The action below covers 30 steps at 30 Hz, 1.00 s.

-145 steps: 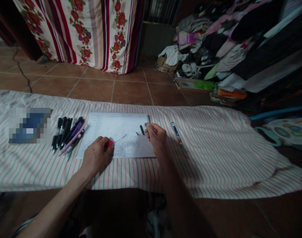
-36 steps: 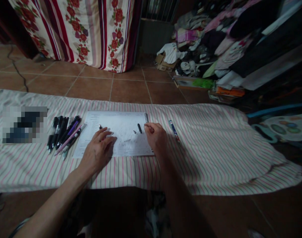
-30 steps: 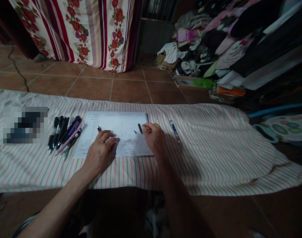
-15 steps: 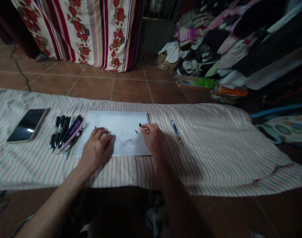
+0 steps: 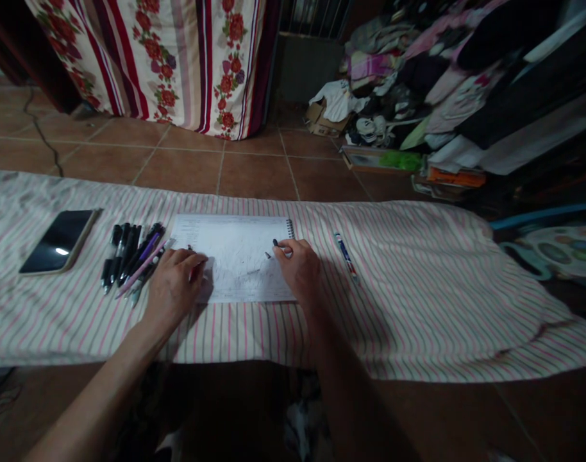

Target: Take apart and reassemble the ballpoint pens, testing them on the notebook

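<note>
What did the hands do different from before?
The left hand slid left across the notebook to its edge beside the pen pile. The right hand closed its fingertips on the small black cap that lay loose. Notebook, pen pile, blue pen and phone stayed put.

The room is dim. Reddish-brown floor tiles (image 5: 254, 173) run across it, with a dark crack (image 5: 43, 138) wandering through them on the left. A flowered, striped drape (image 5: 177, 58) hangs down to the floor at the back, and beside it a metal grille (image 5: 312, 16) stands above a grey panel (image 5: 300, 70). To the right, a heap of clothes (image 5: 418, 77) spills down toward a small cardboard box (image 5: 317, 115). A pink-striped cloth (image 5: 418, 289) lies spread across the near floor.
</note>
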{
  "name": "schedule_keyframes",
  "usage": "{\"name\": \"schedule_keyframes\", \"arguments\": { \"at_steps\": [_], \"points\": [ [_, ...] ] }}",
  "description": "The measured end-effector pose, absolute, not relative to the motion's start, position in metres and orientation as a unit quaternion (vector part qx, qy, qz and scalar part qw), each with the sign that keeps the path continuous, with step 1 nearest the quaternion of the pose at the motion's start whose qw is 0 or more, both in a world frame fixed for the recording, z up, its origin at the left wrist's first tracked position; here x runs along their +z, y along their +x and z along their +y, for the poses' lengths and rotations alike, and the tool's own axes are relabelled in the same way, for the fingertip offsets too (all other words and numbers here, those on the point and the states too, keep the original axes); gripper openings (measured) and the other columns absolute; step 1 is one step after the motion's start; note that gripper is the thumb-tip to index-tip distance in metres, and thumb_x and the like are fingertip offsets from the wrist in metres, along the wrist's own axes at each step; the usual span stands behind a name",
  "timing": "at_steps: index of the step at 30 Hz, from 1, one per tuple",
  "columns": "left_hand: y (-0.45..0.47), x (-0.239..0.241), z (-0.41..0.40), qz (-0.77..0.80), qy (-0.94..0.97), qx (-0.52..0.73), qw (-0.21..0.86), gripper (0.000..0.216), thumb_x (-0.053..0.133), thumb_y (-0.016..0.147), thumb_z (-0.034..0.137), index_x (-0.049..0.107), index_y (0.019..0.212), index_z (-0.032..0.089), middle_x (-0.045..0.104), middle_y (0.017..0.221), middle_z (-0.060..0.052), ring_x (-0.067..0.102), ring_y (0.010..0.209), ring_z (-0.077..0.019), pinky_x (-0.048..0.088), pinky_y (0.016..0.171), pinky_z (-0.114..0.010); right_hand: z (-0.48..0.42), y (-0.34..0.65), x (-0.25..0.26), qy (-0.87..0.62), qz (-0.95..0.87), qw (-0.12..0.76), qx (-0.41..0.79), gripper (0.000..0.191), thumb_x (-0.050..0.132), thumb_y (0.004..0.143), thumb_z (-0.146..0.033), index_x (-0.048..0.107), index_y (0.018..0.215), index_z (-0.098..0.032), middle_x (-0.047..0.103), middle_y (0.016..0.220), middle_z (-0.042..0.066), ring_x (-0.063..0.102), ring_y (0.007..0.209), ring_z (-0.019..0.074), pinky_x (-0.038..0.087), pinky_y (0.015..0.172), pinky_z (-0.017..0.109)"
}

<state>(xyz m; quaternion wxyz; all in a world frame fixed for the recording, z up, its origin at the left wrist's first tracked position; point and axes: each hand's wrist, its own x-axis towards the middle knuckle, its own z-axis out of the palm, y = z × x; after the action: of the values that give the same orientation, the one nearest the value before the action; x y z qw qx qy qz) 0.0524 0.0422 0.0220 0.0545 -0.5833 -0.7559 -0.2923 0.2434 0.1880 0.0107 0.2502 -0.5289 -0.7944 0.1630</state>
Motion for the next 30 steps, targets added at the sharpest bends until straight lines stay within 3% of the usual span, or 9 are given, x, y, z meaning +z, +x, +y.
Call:
{"name": "schedule_keyframes", "arguments": {
  "at_steps": [5,19,30],
  "points": [
    [0.075,0.020,0.046,-0.738,-0.623,-0.252,0.058,0.024,0.047,0.086,0.023,0.069,0.092,0.017,0.066,0.088,-0.010,0.052,0.084,-0.0259,0.046,0.072,-0.039,0.189,0.242,0.008,-0.541,-0.789,0.249,0.151,0.015,0.062,0.080,-0.030,0.068,0.088,-0.019,0.066,0.086,0.006,0.061,0.079,0.0179,0.040,0.068,0.027],
    [0.106,0.025,0.057,-0.735,-0.648,-0.201,-0.001,0.019,0.053,0.085,0.020,0.071,0.092,0.017,0.064,0.085,-0.008,0.050,0.086,-0.0232,0.047,0.071,-0.034,0.189,0.242,0.007,-0.553,-0.784,0.237,0.152,0.013,0.057,0.080,-0.026,0.067,0.084,-0.019,0.065,0.085,0.007,0.060,0.077,0.0184,0.040,0.068,0.028],
    [0.112,0.024,0.062,-0.737,-0.652,-0.179,-0.014,0.022,0.048,0.088,0.018,0.070,0.091,0.016,0.062,0.083,-0.009,0.050,0.084,-0.0227,0.047,0.071,-0.034,0.198,0.244,0.009,-0.537,-0.711,0.327,0.315,0.020,0.056,0.075,-0.036,0.068,0.081,-0.020,0.069,0.079,0.003,0.062,0.069,0.0165,0.045,0.067,0.027]
  ]
}}
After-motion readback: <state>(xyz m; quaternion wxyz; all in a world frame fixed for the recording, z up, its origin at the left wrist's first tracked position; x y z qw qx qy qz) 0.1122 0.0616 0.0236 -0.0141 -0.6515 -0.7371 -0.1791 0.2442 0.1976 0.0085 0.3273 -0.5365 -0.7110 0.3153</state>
